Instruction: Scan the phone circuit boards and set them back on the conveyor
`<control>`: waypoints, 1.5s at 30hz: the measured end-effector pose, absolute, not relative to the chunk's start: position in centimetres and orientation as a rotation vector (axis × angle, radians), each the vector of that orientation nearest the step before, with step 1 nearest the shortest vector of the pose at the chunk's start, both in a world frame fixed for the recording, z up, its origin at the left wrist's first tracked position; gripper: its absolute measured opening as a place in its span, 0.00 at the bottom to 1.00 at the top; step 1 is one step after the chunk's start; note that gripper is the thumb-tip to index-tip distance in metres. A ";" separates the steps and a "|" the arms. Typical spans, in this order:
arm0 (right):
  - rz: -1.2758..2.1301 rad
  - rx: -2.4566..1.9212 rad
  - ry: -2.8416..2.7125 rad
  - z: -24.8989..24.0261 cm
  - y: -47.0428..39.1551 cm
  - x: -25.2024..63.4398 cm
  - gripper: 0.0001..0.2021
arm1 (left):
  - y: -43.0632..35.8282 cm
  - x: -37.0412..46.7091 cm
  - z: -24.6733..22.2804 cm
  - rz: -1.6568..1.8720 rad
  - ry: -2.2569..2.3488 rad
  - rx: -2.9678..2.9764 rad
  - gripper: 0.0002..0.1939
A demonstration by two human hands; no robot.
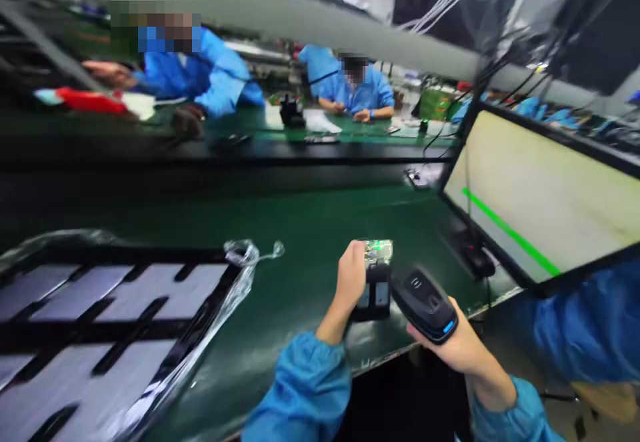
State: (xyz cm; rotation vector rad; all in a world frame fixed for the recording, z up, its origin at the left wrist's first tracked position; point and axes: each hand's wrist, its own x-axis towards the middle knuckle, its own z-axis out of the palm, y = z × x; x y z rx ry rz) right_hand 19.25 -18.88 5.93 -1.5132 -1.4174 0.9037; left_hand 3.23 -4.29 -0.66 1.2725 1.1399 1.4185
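Observation:
My left hand (351,272) is closed at the left edge of a small green circuit board (379,250). Directly below the board is a black part (379,299) with greyish rectangles, but I cannot tell whether the two are joined. In my right hand (465,345) is a black handheld scanner (425,303) with a blue mark at its rear end. The scanner's front end points toward the board and the black part, close to their right side. My fingers under the scanner are mostly hidden.
A black tray (150,253) of flat grey panels, edged with clear plastic film (240,282), lies on the green bench (300,229) at left. A monitor (550,195) stands at right, with a dark device (475,255) beside it. People in blue work across the bench.

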 end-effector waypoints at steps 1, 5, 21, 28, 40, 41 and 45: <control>0.895 -1.499 -1.451 5.8 -18.3 18.8 0.18 | -4.4 3.0 -0.2 1.418 1.162 1.309 0.21; 0.893 -1.423 -1.558 5.6 -16.8 17.1 0.18 | -5.3 2.6 1.1 1.401 1.247 1.371 0.16; 1.144 -1.574 -1.424 7.0 -16.6 17.4 0.16 | -6.2 2.5 1.0 1.532 1.312 1.391 0.11; 1.323 -1.540 -1.435 8.2 -16.8 17.8 0.20 | -6.6 2.6 1.0 1.642 1.358 1.489 0.08; 1.088 -1.501 -1.520 9.3 -17.8 17.3 0.09 | -6.8 3.4 1.6 1.575 1.508 1.480 0.09; 1.047 -1.481 -1.583 9.5 -18.0 16.9 0.09 | -6.9 3.6 1.6 1.537 1.552 1.455 0.10; 0.957 -1.387 -1.726 10.3 -18.2 15.2 0.08 | -7.0 4.0 1.4 1.437 1.659 1.380 0.13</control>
